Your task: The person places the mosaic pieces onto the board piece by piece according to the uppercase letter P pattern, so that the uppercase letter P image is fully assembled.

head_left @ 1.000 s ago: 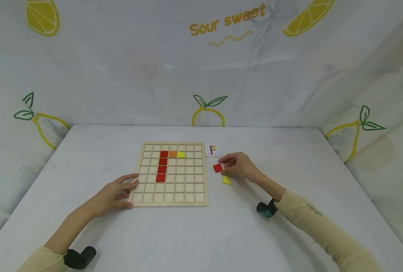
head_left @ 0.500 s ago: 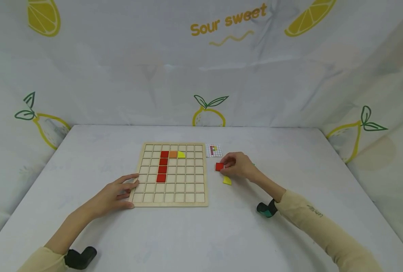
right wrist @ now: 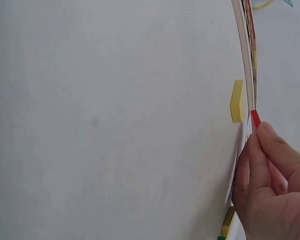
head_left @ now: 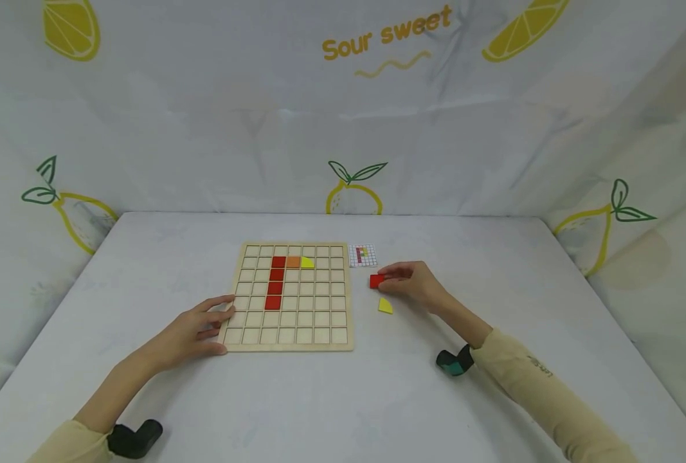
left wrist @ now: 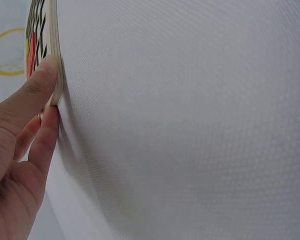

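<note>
My left hand (head_left: pixel 195 328) rests at the left edge and front left corner of a wooden grid board (head_left: pixel 287 348). In the left wrist view, the thumb and fingers (left wrist: pixel 49 122) touch the board's rim (left wrist: pixel 54 40). My right hand (head_left: pixel 415 283) pinches a red square tile (head_left: pixel 375 281) between thumb and fingers, right of the board. The right wrist view shows this red tile (right wrist: pixel 255 117) edge-on at the fingertips. Several red tiles (head_left: pixel 274 288) form a column in the grid. An orange square tile (head_left: pixel 293 262) and a yellow tile with one rounded corner (head_left: pixel 307 262) continue its top row.
A small pattern card (head_left: pixel 362 255) lies at the board's upper right. A yellow quarter-round tile (head_left: pixel 385 306) lies on the white tablecloth (head_left: pixel 296 405) below the right hand. Another yellow piece (right wrist: pixel 229 220) shows beyond that hand in the right wrist view, with green beside it.
The right hand has moved slightly right, drawing the red tile with it, and the tile has turned. The left hand and the board have stayed in place.
</note>
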### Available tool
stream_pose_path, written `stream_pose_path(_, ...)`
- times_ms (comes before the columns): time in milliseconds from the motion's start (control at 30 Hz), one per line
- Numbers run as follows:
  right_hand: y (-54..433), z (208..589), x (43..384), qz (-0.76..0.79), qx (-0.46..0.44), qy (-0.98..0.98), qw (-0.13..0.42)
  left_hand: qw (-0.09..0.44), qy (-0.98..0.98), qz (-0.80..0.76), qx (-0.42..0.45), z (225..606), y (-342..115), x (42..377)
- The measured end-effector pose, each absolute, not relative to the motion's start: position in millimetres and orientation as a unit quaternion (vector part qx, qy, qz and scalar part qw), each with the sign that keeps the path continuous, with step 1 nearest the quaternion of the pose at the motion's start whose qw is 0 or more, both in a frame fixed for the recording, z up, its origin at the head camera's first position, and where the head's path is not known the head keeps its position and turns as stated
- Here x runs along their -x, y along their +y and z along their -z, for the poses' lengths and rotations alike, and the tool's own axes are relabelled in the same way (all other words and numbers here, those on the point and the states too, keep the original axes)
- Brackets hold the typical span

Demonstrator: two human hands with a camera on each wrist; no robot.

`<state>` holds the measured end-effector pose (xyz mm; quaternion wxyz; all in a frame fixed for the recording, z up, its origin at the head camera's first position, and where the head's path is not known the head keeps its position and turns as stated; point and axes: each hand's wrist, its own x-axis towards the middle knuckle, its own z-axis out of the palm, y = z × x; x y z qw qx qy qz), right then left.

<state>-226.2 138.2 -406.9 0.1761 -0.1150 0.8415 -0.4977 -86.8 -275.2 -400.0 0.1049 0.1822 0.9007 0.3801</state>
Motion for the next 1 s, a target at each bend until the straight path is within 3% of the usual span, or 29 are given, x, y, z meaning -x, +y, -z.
stream_pose_path(400, 139.1, 402.2, 217.0, 0.554, 0.042, 0.810, 0.185, 0.107, 0.898, -0.384, -0.184, 399.8, -276.0, 87.0)
stream_pose_path(1000, 116.6, 400.0, 191.8, 0.584, 0.059, 0.784, 0.202, 0.111, 0.894, -0.394, -0.180, 402.1, -276.6, 87.4)
